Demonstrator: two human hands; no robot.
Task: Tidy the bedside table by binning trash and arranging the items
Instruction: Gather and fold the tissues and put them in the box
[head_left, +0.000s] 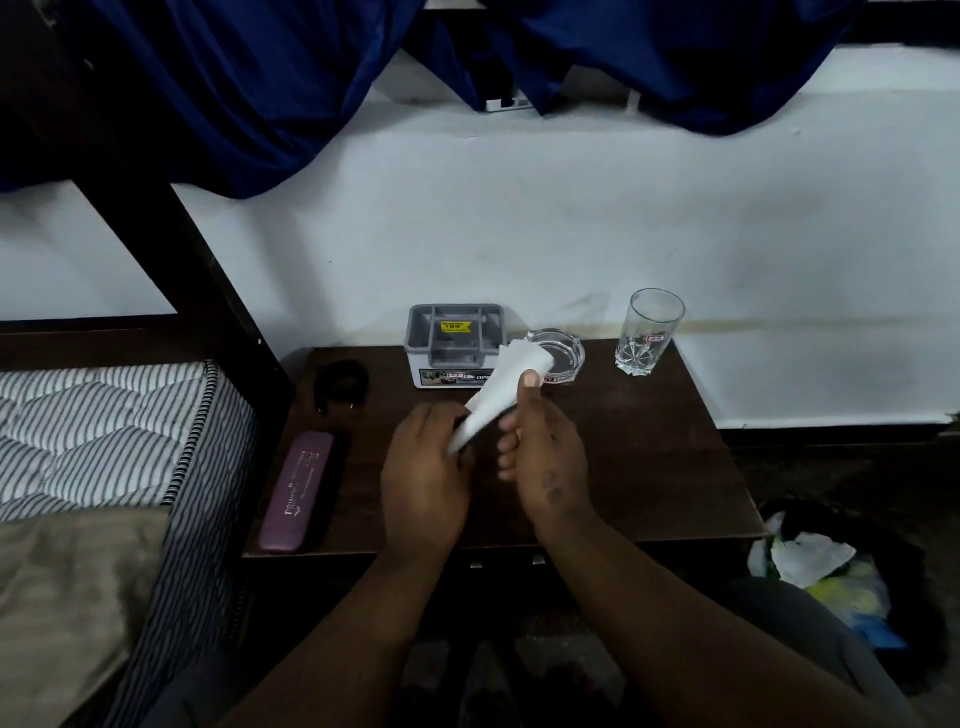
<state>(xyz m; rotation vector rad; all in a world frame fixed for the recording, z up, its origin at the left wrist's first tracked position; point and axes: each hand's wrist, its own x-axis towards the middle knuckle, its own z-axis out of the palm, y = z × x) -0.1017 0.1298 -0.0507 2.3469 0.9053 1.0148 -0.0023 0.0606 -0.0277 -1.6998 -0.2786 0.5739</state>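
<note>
Left of the hands, striped mattress (104, 415) and tan pillow (67, 597); above them, blue curtains (249, 88) over white wall (519, 234).

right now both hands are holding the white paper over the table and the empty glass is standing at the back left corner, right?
Not quite. In the head view the empty glass stands at the back right corner of the table, not the left. The rest holds: the left hand and right hand both hold the white paper over the table.

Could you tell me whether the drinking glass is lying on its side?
No, the glass stands upright at the back right of the table, apart from both hands.
</note>
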